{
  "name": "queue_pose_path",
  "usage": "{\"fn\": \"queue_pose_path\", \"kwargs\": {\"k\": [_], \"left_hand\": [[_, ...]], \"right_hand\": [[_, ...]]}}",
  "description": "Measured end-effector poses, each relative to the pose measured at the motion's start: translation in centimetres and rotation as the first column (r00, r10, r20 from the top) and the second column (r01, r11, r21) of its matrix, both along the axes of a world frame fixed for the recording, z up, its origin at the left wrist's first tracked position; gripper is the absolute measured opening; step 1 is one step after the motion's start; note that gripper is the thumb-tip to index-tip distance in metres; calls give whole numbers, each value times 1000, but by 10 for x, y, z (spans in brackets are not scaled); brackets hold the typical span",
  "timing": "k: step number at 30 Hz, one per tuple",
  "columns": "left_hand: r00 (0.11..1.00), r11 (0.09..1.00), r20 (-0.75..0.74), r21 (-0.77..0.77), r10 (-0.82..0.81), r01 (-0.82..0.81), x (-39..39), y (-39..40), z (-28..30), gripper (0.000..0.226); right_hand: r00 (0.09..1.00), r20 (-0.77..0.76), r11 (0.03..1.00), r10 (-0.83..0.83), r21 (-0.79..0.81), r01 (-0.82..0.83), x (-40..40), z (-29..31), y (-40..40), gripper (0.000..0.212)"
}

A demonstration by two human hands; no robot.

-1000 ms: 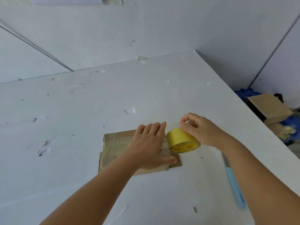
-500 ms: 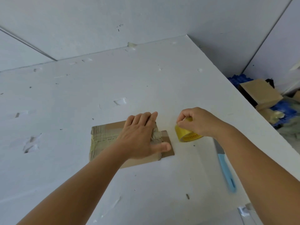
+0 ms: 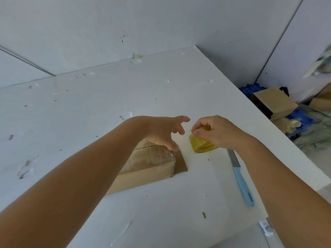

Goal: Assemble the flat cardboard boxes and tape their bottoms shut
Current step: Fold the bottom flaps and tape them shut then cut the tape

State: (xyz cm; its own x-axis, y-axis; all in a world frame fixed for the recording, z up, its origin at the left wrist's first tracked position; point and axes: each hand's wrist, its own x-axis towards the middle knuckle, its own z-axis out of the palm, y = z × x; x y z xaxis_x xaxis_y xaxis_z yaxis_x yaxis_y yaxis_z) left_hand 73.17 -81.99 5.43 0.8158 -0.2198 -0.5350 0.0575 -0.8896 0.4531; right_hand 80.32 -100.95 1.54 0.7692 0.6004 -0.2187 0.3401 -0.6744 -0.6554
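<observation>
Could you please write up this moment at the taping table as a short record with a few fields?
surface: white table
box: brown cardboard box lying on the table, clear tape across its top
left hand: left hand fingers loose, reaching toward the tape roll, heel over the box
right hand: right hand pinches the yellow tape roll, which stands on the table right of the box
tool: blue-handled knife lying on the table beside the right forearm

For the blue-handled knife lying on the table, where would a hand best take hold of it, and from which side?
Probably by the blue handle, from above at the near end. The knife lies flat on the white table with its grey blade pointing away toward the tape roll in the right hand, so the handle end is nearest and safest.
</observation>
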Motion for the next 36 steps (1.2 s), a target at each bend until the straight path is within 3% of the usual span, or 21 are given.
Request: {"fn": "queue_pose_path", "kwargs": {"k": [2,6,9,12,18,21,26,29,33,36], "left_hand": [[997,991,-81,-136,9,-19,5,-4,1,89],[996,951,-63,-297,69,-85,3,-3,-4,75],[992,930,-45,-347,114,-123,0,-1,-8,65],[987,914,-31,-374,156,-156,-2,1,-13,63],[976,912,9,-359,218,-201,0,-3,-21,64],[974,915,29,-351,225,-201,2,-6,-23,64],[966,904,44,-365,255,-222,1,-7,-27,63],[966,903,32,-364,257,-228,1,-6,-29,62],[960,899,37,-362,276,-245,-1,-5,-29,61],[955,900,50,-351,293,-258,-2,-7,-28,64]], "right_hand": [[1000,6,1000,-18,5,18,0,3,-3,7],[999,9,999,-33,32,33,-4,4,-10,12],[995,96,999,-31,48,27,-10,-3,-15,26],[981,118,986,-152,86,142,-15,-19,-23,37],[935,69,886,-349,-300,353,-30,-62,-53,51],[909,53,841,-414,-359,405,-40,-76,-65,63],[885,114,825,-451,-324,462,-43,-87,-71,41],[888,175,837,-426,-296,460,-41,-84,-72,40],[903,126,910,-411,0,414,-45,-53,-65,41],[937,184,948,-296,177,264,-58,-15,-53,43]]}}
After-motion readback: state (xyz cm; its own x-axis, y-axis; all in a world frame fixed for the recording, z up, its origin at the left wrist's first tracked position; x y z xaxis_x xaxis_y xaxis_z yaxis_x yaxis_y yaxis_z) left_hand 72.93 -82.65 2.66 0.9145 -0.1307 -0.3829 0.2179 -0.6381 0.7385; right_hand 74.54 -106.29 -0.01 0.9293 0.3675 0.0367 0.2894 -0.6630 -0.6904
